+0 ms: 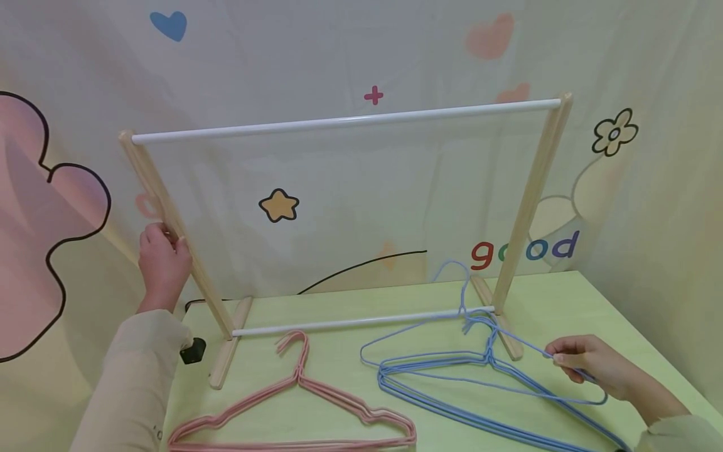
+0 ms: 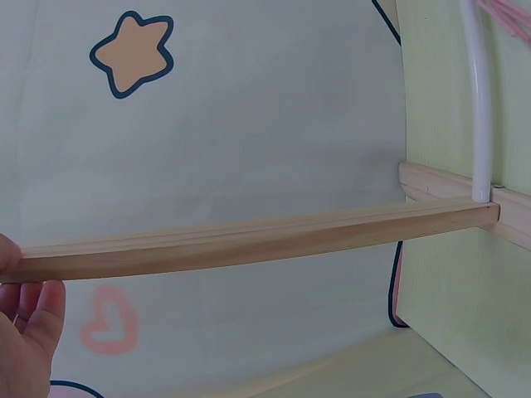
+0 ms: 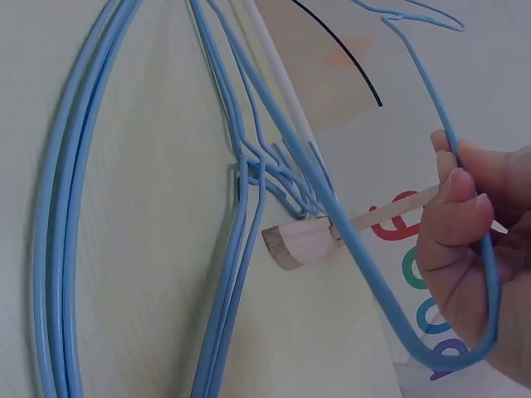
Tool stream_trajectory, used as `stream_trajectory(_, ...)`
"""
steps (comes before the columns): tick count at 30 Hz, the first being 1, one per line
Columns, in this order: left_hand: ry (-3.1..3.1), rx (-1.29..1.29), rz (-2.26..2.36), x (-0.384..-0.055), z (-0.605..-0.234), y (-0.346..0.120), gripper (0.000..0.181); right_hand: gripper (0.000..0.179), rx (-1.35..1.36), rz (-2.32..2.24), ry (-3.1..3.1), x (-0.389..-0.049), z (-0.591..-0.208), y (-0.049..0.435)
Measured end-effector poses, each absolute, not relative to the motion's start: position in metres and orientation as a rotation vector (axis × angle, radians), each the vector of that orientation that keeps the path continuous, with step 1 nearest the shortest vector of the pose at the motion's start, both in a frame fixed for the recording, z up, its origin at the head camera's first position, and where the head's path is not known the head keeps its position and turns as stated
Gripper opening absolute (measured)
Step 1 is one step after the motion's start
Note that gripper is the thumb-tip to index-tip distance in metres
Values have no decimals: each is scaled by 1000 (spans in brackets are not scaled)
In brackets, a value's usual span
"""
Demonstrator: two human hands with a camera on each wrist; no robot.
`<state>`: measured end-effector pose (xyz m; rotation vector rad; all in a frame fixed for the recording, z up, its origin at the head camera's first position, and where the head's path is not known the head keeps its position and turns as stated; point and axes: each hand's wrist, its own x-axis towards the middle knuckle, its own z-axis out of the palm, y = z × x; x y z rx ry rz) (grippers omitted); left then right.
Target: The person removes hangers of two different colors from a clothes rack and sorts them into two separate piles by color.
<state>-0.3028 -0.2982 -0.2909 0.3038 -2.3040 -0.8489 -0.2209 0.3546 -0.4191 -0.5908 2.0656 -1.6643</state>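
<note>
A light wooden rack with a white top bar (image 1: 350,121) stands on the table. My left hand (image 1: 164,267) grips its left post (image 1: 206,289) partway up; in the left wrist view, the thumb lies above the post (image 2: 249,240) and the fingers below. My right hand (image 1: 599,367) pinches one blue wire hanger (image 1: 522,341) by its right shoulder. This hanger is raised and tilted over a stack of blue hangers (image 1: 488,358), its hook overlapping the lower white bar (image 1: 361,322) in the head view. The right wrist view shows thumb and fingers around the hanger wire (image 3: 489,282).
Several pink hangers (image 1: 299,378) lie stacked at the front left of the pale green table (image 1: 565,301). A small black object (image 1: 193,350) sits by the rack's left foot (image 1: 223,370). Behind the rack hangs a printed cloth (image 1: 339,238).
</note>
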Motion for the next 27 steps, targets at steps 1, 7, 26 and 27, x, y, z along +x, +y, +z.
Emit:
stream_trajectory(1,-2306,307,-850,-303,-291,-298,31,31,-582,-1660,2060,-221,-421,356)
stream_trajectory(7,-2311,316,-853,-303,-291,-299,32,28,-504,-1639,2025,-219,-430,365)
stream_trajectory(26,-2256,264,-820,-301,-291,-296,29,26,-226,-1518,2274,-207,-463,380)
stream_trajectory(27,-2257,262,-820,-301,-291,-297,29,30,-198,-1494,2307,-207,-465,380)
